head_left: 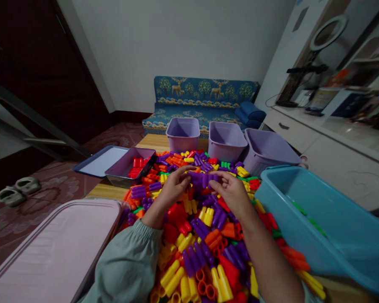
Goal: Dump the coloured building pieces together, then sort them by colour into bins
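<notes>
Above a heap of bullet-shaped plastic building blocks [207, 215] in yellow, red, orange, purple and green, both my hands hold purple building blocks [204, 180]. My left hand [176, 187] grips their left end between thumb and fingers. At the right end, the thumb and fingers of my right hand [229, 189] close on the purple pieces. Whether the pieces are joined into one is hard to tell. To the left, a purple-grey box [123, 168] holds several red blocks [138, 165].
Three lilac bins [183, 132] stand along the table's far edge. A blue tub [334, 206] with a few green pieces is on the right. A pale pink lid [60, 248] lies at the left front. Behind the table is a patterned sofa [205, 94].
</notes>
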A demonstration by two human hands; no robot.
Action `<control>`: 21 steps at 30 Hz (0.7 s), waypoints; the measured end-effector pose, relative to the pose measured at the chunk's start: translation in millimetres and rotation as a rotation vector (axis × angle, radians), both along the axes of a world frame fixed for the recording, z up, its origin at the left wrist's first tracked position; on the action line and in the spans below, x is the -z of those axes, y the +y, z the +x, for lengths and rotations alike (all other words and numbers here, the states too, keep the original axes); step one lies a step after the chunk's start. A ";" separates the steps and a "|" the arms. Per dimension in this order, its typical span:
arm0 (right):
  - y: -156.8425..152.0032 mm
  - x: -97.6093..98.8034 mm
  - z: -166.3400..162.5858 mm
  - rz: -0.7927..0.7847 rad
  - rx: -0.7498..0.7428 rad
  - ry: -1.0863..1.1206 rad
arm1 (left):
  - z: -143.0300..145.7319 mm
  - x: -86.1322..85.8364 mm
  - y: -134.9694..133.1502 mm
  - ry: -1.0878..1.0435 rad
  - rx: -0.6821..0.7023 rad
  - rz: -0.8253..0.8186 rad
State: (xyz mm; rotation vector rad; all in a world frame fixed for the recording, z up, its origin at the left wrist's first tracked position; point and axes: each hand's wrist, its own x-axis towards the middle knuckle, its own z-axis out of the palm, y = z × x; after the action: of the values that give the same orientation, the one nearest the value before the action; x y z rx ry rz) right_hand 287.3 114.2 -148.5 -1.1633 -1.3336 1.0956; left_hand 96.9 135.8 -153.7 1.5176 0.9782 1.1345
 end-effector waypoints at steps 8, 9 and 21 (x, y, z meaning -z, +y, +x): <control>-7.2 -6.1 -9.4 0.006 0.036 -0.054 | 17.7 -5.6 -17.5 -0.081 0.161 -0.205; -7.3 -4.9 -9.2 0.032 0.051 -0.118 | 19.2 -6.0 -18.7 -0.073 0.165 -0.197; -6.9 0.9 -12.7 0.002 -0.073 -0.150 | 18.3 8.7 -7.6 0.028 -0.033 -0.066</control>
State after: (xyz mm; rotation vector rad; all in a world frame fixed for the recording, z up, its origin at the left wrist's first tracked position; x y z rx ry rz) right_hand 274.6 107.3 -149.4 -1.2230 -1.5026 1.0760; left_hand 115.2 128.2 -162.4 1.4731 1.0537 1.0965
